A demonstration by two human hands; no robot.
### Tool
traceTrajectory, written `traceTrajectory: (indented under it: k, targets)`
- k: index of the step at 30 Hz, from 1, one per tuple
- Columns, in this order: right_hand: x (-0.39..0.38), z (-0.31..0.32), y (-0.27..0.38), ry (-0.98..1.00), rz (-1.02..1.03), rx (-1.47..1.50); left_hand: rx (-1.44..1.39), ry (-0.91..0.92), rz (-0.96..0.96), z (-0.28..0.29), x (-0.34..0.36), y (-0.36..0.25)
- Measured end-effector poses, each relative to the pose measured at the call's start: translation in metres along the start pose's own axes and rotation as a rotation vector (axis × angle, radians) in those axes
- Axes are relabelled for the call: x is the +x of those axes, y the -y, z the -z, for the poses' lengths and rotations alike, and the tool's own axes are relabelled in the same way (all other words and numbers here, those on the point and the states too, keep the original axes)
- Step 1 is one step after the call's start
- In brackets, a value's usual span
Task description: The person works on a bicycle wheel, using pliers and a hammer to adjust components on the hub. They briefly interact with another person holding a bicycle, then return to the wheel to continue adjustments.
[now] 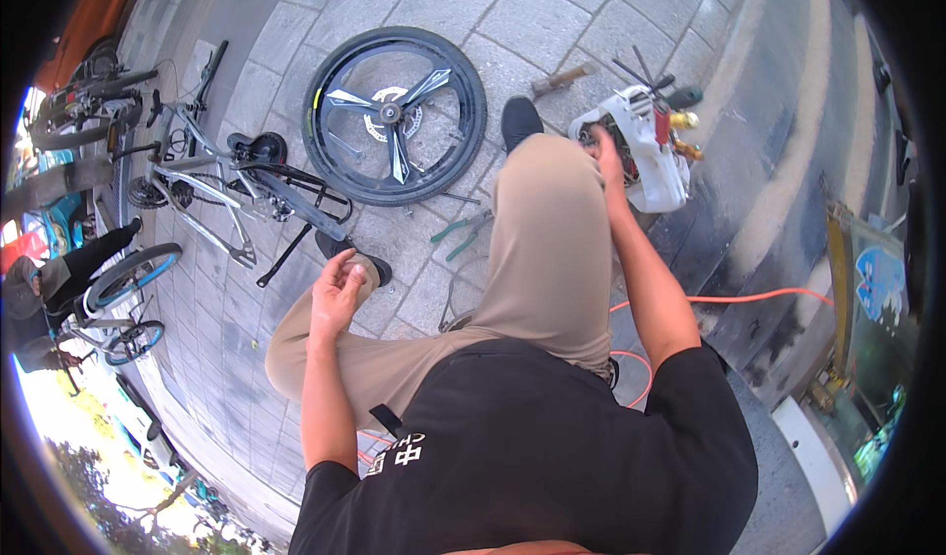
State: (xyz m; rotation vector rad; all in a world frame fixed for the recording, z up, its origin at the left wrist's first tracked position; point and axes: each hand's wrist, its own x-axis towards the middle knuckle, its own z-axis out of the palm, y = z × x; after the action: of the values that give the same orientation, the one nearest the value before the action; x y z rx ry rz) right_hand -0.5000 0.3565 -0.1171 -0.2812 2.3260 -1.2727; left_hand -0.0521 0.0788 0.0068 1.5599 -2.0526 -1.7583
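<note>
My left hand (pixel 338 295) hovers by my left knee, its fingers loosely curled and apart from the thumb, with nothing visible in it. On the right, my right hand (pixel 607 157) reaches to the near side of a cut-open white plastic container (pixel 662 183) full of tools. Its fingertips are partly hidden against the contents, so a grip cannot be made out. Screwdrivers and a red-handled tool (pixel 661 122) stick out of the container. Ahead of me a bicycle wheel (pixel 391 112) with three broad spokes and a brake disc lies flat on the paving.
A bicycle frame (pixel 212 166) without that wheel lies to the left. Green-handled pliers (pixel 459 232) rest between my feet, and a hammer (pixel 564 79) lies beyond my right shoe. An orange hose (pixel 759 297) runs along the right. Another person (pixel 59 284) and parked bikes are at far left.
</note>
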Motion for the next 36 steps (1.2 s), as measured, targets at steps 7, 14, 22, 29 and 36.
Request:
traceTrajectory:
  k: [7, 14, 22, 29, 36]
  targets:
    - [0.173, -0.057, 0.082, -0.176, -0.464, 0.301, 0.02, 0.033, 0.012, -0.003, 0.016, -0.015]
    - [0.227, -0.031, 0.134, -0.156, -0.19, 0.184, 0.052, 0.017, 0.006, -0.004, 0.023, -0.034]
    - [0.27, -0.04, 0.141, 0.102, -0.093, -0.015, -0.134, -0.075, 0.371, -0.037, 0.074, -0.003]
    - [0.277, -0.042, 0.145, 0.164, -0.019, -0.598, -0.779, -0.319, 0.677, -0.094, 0.179, 0.128]
    - [0.285, -0.04, 0.134, 0.128, -0.018, -0.649, -1.214, -0.421, 0.436, -0.103, 0.247, 0.149]
